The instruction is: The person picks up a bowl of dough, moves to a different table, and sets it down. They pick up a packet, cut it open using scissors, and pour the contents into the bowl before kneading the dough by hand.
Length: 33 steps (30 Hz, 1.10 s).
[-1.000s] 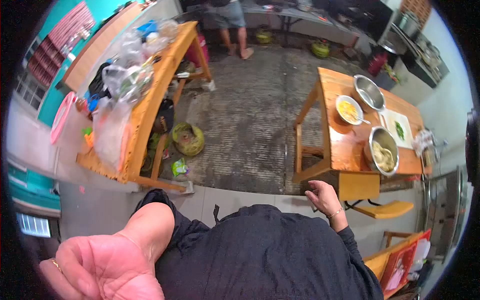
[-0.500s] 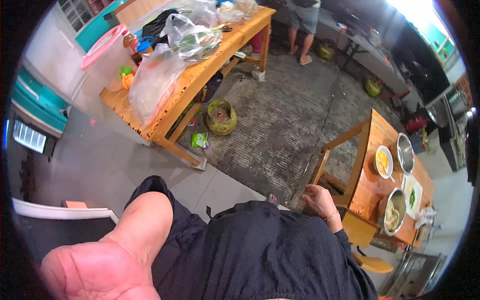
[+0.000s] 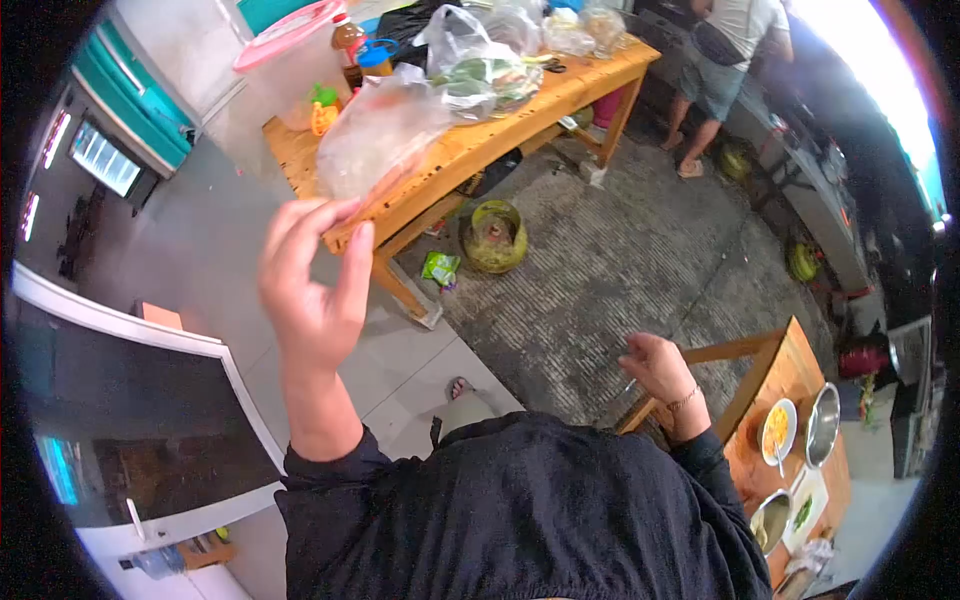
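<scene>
My left hand (image 3: 315, 290) is raised in front of the long wooden table (image 3: 385, 215), its thumb and bent fingers apart with nothing between them. From this angle it comes close to a clear plastic bag (image 3: 375, 140) at the table's near end, but I cannot tell that it touches. Low at my right side hangs my right hand (image 3: 662, 372), a thin bracelet at its wrist. Its fingers are loosely bent and slightly apart, near the corner of the smaller wooden table (image 3: 775, 365), and I see nothing held in them.
On the small table are a bowl of chopped yellow food (image 3: 777, 432), a metal bowl (image 3: 822, 425) and a white board (image 3: 805, 510) with greens. A gas cylinder (image 3: 494, 238) and a green packet (image 3: 440, 268) lie by the long table. Another person (image 3: 735, 50) stands at the back.
My left hand has risen from the lower left, turning from palm-up to thumb and fingers apart, toward the long table. My right hand stays low. The view has shifted left and the surroundings appear closer.
</scene>
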Motion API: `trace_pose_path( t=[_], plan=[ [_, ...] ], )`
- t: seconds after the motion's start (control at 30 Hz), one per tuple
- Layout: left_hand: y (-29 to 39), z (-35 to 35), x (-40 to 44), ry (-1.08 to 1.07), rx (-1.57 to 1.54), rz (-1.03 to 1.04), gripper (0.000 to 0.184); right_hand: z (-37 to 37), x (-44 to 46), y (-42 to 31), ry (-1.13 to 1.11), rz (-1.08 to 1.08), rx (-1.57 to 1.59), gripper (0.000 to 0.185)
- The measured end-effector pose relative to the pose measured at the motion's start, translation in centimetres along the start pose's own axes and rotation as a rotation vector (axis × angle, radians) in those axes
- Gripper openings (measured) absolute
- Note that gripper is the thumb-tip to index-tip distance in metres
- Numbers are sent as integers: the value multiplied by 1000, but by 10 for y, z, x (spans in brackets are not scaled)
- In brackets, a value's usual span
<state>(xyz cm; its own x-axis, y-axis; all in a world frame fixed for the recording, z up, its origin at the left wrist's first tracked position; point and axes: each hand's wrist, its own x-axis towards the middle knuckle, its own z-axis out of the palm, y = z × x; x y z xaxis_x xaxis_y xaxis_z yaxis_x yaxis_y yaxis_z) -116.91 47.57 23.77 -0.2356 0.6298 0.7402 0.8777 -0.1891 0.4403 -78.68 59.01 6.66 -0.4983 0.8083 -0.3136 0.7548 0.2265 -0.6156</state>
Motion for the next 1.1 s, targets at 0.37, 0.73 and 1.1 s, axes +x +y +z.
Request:
trace_pose_path(
  t=[0.37, 0.73, 1.1],
  plan=[
    [-195, 61, 73, -127, 274, 183, 76, 33, 146, -145, -60, -425, -44, 41],
    [-205, 80, 30, -754, 239, 39, 25, -17, 214, -232, 136, -519, 223, 32],
    [-197, 66, 42, -710, 299, -219, 31, 11, 331, -286, -106, -912, -38, 17]
  ],
)
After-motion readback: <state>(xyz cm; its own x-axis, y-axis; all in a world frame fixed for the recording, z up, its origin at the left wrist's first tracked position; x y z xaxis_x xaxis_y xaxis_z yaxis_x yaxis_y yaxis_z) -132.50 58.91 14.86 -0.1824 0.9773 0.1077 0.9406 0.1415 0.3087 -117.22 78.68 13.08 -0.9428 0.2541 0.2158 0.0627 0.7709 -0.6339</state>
